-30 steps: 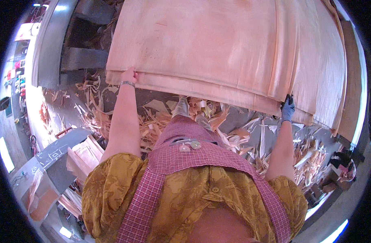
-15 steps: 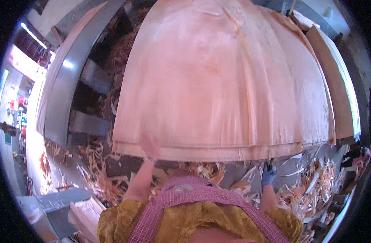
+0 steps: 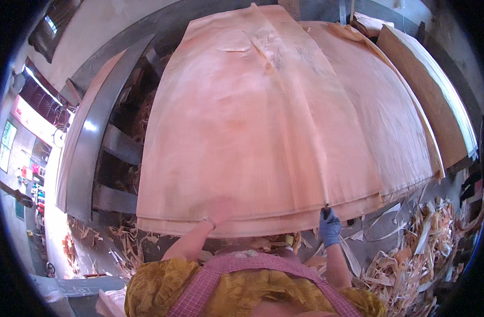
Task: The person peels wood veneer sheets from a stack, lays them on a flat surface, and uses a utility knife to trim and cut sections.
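Note:
A broad stack of thin, pinkish wood veneer sheets (image 3: 226, 142) lies in front of me, with a raised crease running toward its near edge. My left hand (image 3: 220, 209) is bare and rests flat on the top sheet near that edge, slightly smeared by motion, with a band at the wrist. At the near edge, where the crease ends, my right hand (image 3: 330, 226) wears a blue glove. Its fingers are closed around a small dark tool (image 3: 325, 209), whose tip touches the veneer; most of it is hidden in the glove.
Veneer scraps (image 3: 406, 253) litter the floor at right, and more lie below the stack's near edge. A grey metal beam (image 3: 86, 142) with crosspieces stands at left. Brown boards (image 3: 427, 95) lean at the far right. A grey surface (image 3: 78, 288) sits at lower left.
My left hand has slid rightward over the top sheet. My right hand, with the dark tool, has come up to the sheet's edge at the crease. The view has shifted, showing more of the stack's far end.

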`<action>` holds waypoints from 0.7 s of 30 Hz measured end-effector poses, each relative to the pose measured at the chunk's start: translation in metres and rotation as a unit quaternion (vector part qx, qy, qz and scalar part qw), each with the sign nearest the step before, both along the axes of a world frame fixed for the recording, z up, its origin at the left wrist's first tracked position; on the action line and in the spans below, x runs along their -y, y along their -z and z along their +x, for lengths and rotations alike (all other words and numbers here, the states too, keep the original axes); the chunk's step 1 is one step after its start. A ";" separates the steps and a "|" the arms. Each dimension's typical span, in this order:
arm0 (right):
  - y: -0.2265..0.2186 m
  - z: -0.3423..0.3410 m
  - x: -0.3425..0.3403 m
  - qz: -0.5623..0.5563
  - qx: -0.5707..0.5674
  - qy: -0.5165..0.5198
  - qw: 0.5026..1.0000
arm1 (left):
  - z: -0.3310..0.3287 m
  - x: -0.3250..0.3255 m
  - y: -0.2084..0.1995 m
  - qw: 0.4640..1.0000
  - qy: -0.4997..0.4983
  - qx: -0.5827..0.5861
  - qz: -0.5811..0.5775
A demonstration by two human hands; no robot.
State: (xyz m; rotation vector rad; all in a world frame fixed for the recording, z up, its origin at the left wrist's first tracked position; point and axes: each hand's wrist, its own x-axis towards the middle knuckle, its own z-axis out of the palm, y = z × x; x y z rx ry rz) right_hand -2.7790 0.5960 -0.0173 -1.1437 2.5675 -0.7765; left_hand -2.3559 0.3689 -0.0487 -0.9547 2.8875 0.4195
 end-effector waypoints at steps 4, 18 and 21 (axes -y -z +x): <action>0.013 -0.025 -0.004 -0.003 0.038 0.018 0.999 | -0.031 0.008 -0.026 0.993 0.034 0.109 0.043; 0.050 -0.119 -0.058 -0.160 0.406 0.096 0.895 | -0.011 0.022 -0.016 0.954 -0.103 0.255 0.124; 0.061 -0.147 -0.083 -0.174 0.369 0.081 0.909 | -0.026 0.020 -0.018 0.948 -0.142 0.259 0.121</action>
